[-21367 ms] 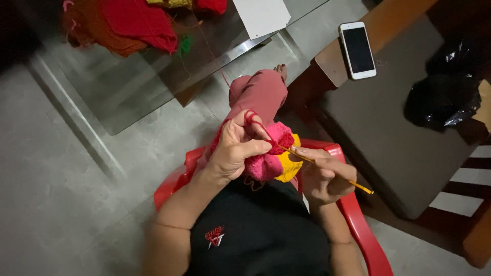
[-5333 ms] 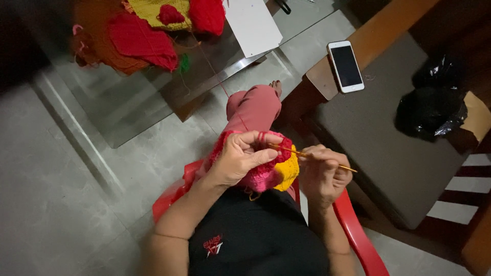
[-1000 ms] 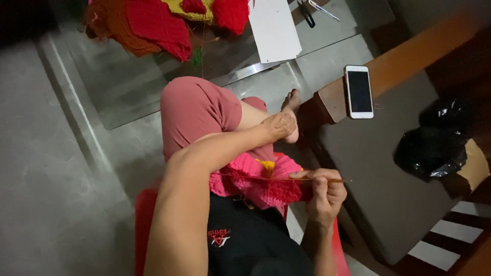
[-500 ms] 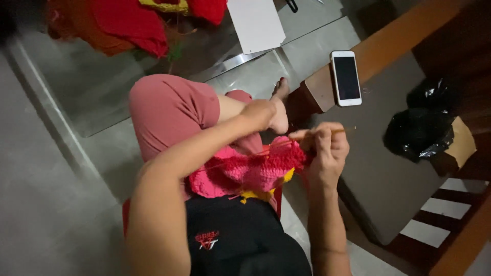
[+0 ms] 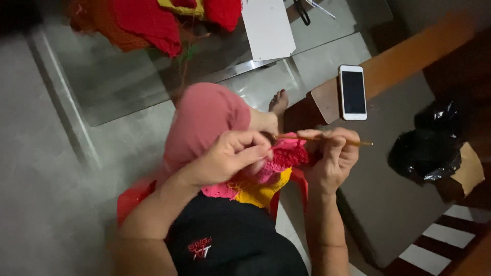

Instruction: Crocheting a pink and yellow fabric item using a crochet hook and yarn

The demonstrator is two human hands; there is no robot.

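I see my left hand (image 5: 230, 158) pinching the pink and yellow crochet piece (image 5: 266, 176) in my lap, while my right hand (image 5: 332, 158) is closed around the crochet hook (image 5: 317, 139), its tip at the piece's upper edge. Beyond, a phone (image 5: 353, 92) lies on a wooden ledge (image 5: 409, 71), and red and orange fabric (image 5: 148, 20) sits on the glass table (image 5: 117, 87).

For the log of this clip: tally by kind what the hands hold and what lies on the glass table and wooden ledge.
Crochet hook, in right hand: 1
Pink and yellow crochet piece, in left hand: 1
Heap of red and orange crochet work: 1
White sheet: 1
Phone: 1
Total: 5
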